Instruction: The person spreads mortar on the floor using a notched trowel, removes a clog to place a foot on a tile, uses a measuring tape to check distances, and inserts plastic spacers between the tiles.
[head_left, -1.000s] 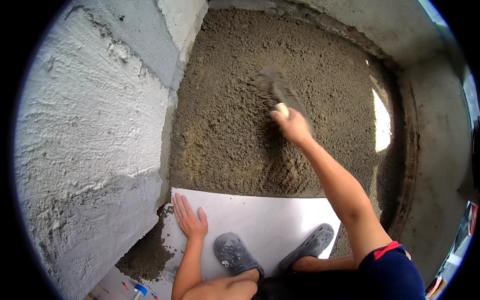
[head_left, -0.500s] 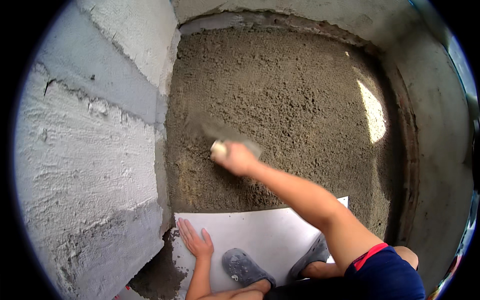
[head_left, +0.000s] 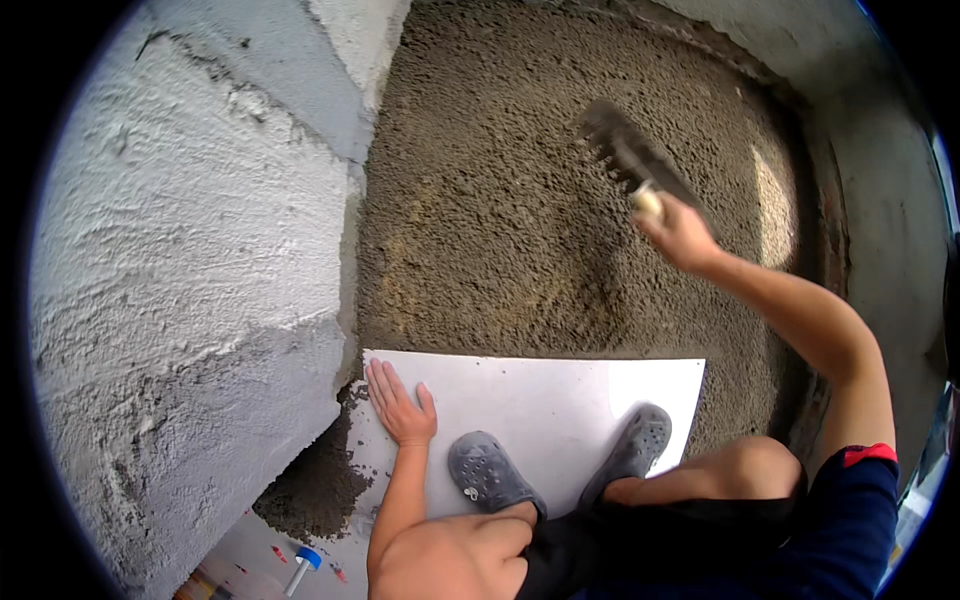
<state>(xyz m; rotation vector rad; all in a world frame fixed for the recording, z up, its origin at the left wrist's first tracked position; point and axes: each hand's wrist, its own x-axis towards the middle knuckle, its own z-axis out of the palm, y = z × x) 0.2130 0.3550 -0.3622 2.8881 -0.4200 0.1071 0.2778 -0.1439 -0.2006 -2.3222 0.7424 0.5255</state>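
My right hand [head_left: 682,238] grips the pale handle of a notched trowel [head_left: 632,148], out over the right part of a bed of grey-brown mortar [head_left: 480,190]. Teeth show along the left edge of its dark blade, which looks tilted and slightly blurred. Whether the blade touches the mortar I cannot tell. My left hand [head_left: 404,412] lies flat, fingers stretched, on the near-left corner area of a white board [head_left: 550,390] at the mortar's near edge. My feet in grey clogs rest on that board.
A rough, plastered grey-white wall [head_left: 200,230] borders the mortar on the left. Another wall [head_left: 885,240] curves along the right. Dark loose mortar [head_left: 315,490] lies beside the board at lower left, near a blue-capped white object [head_left: 305,562].
My right hand has swept the trowel from the left part of the mortar to the right, lifting its toothed edge into view. The view has shifted; my left hand stays flat on the board.
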